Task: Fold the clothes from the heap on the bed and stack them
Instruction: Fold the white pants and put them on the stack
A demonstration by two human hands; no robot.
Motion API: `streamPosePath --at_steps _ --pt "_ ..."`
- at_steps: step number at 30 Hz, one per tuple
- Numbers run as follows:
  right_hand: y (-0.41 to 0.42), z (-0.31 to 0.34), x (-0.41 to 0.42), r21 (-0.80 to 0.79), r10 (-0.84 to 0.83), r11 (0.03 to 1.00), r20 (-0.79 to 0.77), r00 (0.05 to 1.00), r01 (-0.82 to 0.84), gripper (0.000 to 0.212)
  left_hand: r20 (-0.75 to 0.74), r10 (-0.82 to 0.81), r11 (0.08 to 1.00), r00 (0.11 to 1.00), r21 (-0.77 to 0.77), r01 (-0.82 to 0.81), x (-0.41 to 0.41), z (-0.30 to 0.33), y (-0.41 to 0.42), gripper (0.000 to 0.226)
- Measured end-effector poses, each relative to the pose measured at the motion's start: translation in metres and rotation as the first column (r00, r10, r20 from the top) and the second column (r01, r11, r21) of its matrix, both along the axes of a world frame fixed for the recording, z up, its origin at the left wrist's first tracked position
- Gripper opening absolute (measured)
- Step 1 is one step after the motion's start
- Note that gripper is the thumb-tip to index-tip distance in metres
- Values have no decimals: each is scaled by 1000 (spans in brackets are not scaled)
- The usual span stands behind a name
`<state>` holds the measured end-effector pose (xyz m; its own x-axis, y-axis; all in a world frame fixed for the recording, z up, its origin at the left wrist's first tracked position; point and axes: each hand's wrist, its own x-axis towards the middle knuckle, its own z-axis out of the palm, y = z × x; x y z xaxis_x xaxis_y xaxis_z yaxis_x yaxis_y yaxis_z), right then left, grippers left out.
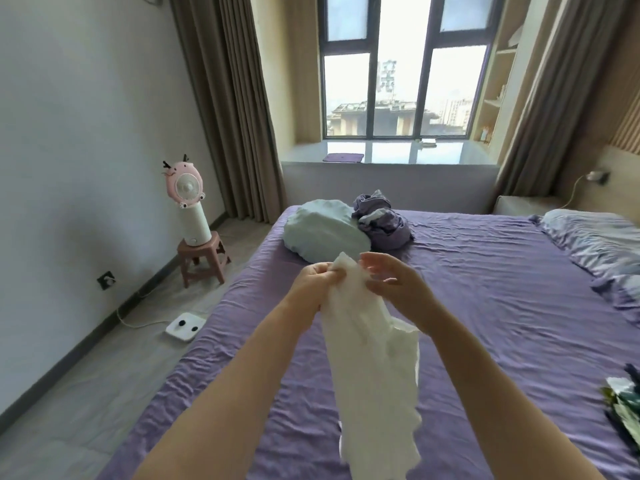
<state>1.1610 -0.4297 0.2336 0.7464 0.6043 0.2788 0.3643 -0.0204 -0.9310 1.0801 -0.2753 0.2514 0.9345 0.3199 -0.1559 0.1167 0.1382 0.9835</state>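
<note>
A white garment [374,368] hangs down in front of me over the purple bed [485,306]. My left hand [313,284] pinches its top edge with curled fingers. My right hand [391,282] is beside the same top edge, its fingers bent at the cloth; whether they grip it I cannot tell. A crumpled purple cloth heap [381,221] lies at the far side of the bed. A dark green and white patterned garment [623,407] shows at the right edge of the bed.
A pale blue pillow [322,233] lies beside the purple heap. More bedding [595,240] is at the right by the headboard. On the floor to the left stand a pink fan [188,202] on a stool [202,258] and a white scale [185,327].
</note>
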Motion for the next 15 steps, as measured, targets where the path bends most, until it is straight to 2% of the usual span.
streamPosePath --at_steps 4,6,8,11,15 --pt "-29 -26 -24 -203 75 976 -50 996 -84 53 85 -119 993 989 28 117 -21 23 -9 10" --pt "-35 -42 -36 -339 45 940 -16 999 -47 37 138 -131 991 982 8 131 -35 37 -9 13" --pt "-38 -53 -47 -422 -30 905 49 998 48 18 178 -69 998 982 2 69 -48 47 -1 17" --pt "-40 -50 -64 -407 -128 899 108 986 162 18 233 20 997 972 66 -37 -73 53 20 12" --pt "-40 -26 -86 -388 -181 886 217 959 255 27 241 107 988 965 82 -130 -108 46 46 20"
